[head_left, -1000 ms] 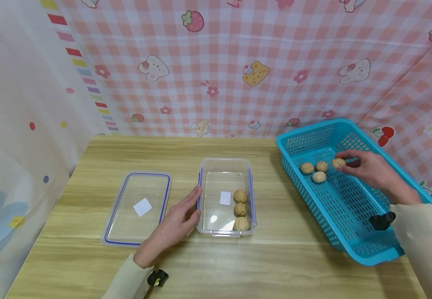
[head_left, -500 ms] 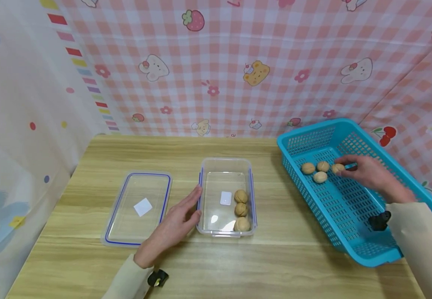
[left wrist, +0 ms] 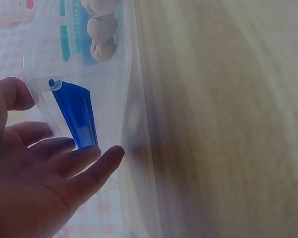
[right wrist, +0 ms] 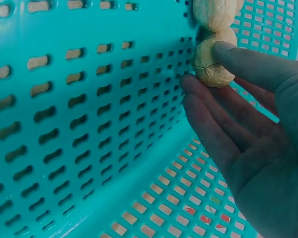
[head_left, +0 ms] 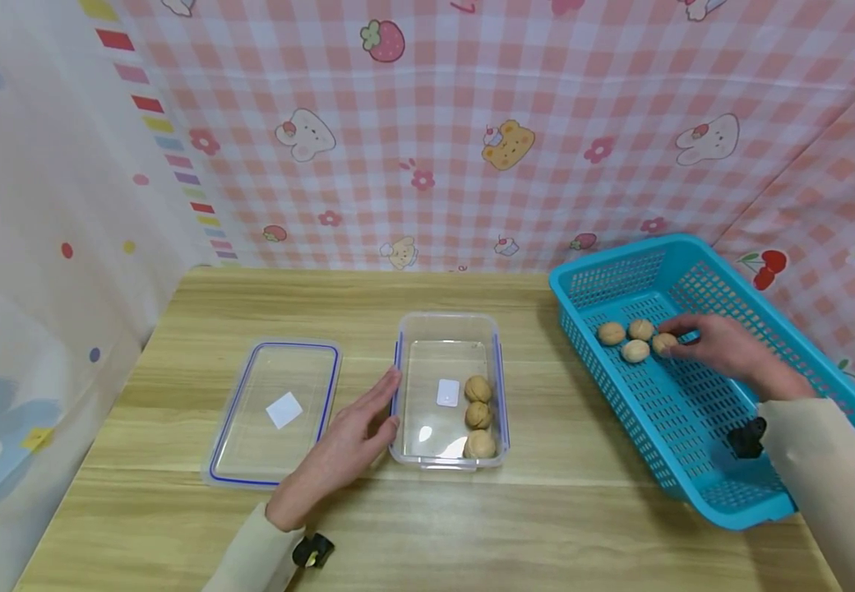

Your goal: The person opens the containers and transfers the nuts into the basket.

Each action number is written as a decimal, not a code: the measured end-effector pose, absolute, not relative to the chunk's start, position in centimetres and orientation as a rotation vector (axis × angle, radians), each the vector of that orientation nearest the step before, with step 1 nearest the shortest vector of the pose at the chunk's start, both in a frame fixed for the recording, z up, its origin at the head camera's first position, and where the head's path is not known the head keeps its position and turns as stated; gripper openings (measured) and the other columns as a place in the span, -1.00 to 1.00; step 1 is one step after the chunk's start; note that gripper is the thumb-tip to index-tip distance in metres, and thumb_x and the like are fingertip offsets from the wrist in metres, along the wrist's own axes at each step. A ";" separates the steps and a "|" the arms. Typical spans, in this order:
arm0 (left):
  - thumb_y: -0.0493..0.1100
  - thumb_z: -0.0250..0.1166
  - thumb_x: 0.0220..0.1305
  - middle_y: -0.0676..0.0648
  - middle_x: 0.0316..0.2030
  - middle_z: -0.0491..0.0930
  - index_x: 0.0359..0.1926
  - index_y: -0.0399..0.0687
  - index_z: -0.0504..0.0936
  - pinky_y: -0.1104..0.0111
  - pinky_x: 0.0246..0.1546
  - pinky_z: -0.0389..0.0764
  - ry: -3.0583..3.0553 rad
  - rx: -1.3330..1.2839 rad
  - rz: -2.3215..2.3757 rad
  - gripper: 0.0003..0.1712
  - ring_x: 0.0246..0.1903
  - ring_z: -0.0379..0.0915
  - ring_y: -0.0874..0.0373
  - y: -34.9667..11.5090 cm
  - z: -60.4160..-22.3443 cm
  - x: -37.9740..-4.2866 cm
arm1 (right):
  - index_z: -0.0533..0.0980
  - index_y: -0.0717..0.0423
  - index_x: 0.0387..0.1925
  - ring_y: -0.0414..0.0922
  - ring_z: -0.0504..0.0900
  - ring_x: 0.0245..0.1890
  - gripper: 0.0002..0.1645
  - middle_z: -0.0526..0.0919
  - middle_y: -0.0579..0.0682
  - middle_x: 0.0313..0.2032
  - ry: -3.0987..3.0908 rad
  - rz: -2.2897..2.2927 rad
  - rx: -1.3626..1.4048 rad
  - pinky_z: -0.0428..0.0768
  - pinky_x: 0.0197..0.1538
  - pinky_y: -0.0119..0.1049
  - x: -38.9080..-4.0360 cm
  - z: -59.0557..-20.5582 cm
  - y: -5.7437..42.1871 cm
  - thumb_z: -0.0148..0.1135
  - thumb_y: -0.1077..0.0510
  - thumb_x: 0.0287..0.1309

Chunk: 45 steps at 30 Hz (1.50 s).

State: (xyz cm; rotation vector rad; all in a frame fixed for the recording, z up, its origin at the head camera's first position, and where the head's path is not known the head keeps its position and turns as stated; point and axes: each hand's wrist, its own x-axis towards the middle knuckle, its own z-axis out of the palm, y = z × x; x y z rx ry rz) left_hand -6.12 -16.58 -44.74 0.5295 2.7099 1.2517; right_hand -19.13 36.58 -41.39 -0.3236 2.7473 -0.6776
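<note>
A walnut (right wrist: 212, 67) is pinched between the thumb and fingers of my right hand (head_left: 734, 349), low in the blue plastic basket (head_left: 694, 493). Beside it lie three more walnuts (head_left: 635, 351). My left hand (head_left: 346, 440) has its fingers straight and rests against the left side of a clear plastic box (head_left: 427, 444). In the left wrist view the fingers lie by the box's blue locking flap (left wrist: 78, 111). Three walnuts (head_left: 479, 414) stand in a row along the box's right wall, around a small white packet (head_left: 447, 392) near the middle.
To the left of the box lies its clear lid (head_left: 250, 444) with a blue seal and a white square label (head_left: 284, 409). A pink checked cloth (head_left: 427, 99) hangs behind the wooden table (head_left: 546, 526). The basket stands at the table's right side.
My right hand has moved slightly left and down with its walnut, bringing it close to the other walnuts in the basket. The left hand and the box have stayed put.
</note>
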 end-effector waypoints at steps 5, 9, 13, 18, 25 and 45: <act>-0.23 0.19 0.50 -0.18 0.58 0.09 0.56 -0.23 0.16 0.06 0.50 0.15 2.722 0.541 1.254 -0.28 0.53 0.07 -0.10 -16.6 -44.8 -6.1 | 0.49 0.41 0.26 0.35 0.57 0.10 -0.42 0.59 0.44 0.14 2.729 -0.653 -0.306 0.57 0.11 0.33 -19.3 -41.5 36.6 0.30 0.05 0.42; -0.22 0.19 0.51 -0.15 0.58 0.09 0.57 -0.22 0.16 0.06 0.50 0.16 2.720 0.530 1.249 -0.29 0.53 0.07 -0.08 -16.6 -44.8 -6.1 | 0.50 0.40 0.25 0.35 0.57 0.10 -0.43 0.60 0.42 0.13 2.723 -0.631 -0.311 0.57 0.10 0.33 -19.3 -41.5 36.6 0.30 0.05 0.43; -0.23 0.18 0.51 -0.14 0.59 0.07 0.57 -0.21 0.15 0.05 0.51 0.15 2.713 0.523 1.247 -0.28 0.53 0.05 -0.08 -16.6 -44.8 -6.1 | 0.50 0.40 0.25 0.35 0.57 0.09 -0.43 0.61 0.41 0.11 2.721 -0.617 -0.317 0.59 0.08 0.32 -19.2 -41.5 36.5 0.30 0.05 0.42; -0.23 0.19 0.51 -0.15 0.59 0.07 0.57 -0.20 0.15 0.06 0.51 0.14 2.711 0.518 1.252 -0.28 0.54 0.05 -0.08 -16.5 -44.8 -6.1 | 0.48 0.41 0.26 0.37 0.58 0.09 -0.42 0.60 0.41 0.11 2.710 -0.612 -0.324 0.60 0.08 0.31 -19.2 -41.4 36.5 0.30 0.06 0.41; -0.22 0.19 0.51 -0.13 0.58 0.09 0.56 -0.20 0.17 0.08 0.50 0.16 2.713 0.519 1.251 -0.29 0.53 0.07 -0.06 -16.6 -44.7 -6.1 | 0.35 0.47 0.37 0.47 0.53 0.16 -0.26 0.47 0.54 0.24 2.668 -0.625 -0.345 0.60 0.11 0.34 -18.8 -40.7 36.4 0.30 0.02 0.42; -0.23 0.19 0.51 -0.17 0.58 0.08 0.56 -0.22 0.16 0.05 0.50 0.16 2.720 0.531 1.245 -0.29 0.53 0.06 -0.09 -16.6 -44.7 -6.1 | 0.52 0.24 0.30 0.13 0.74 -0.01 -0.48 0.65 0.38 0.12 2.935 -0.729 -0.424 0.63 -0.23 -0.52 -14.9 -34.6 35.0 0.28 0.06 0.43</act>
